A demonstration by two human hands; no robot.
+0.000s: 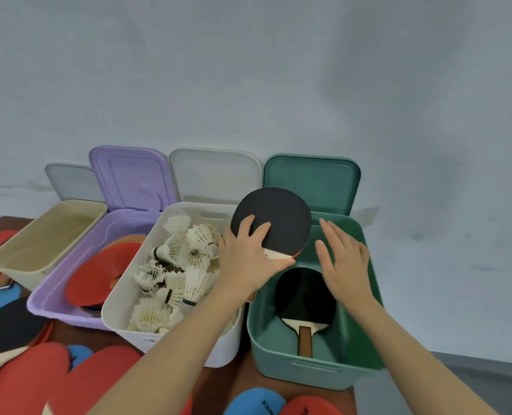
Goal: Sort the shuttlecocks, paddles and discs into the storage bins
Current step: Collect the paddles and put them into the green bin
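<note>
Above the green bin (278, 348), a black paddle (271, 220) is being grasped by the left hand (245, 256), blade tilted up. Beside it, the right hand (343, 265) is being held released, fingers straight, over the bin. Inside the green bin, a second paddle (304, 298) is lying flat. Left of the bin, shuttlecocks (174, 274) are filling a white bin (120, 313).

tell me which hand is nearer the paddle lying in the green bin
Right. The right hand hovers open just above the paddle in the green bin; the left hand is off to its left, gripping another paddle.
</note>
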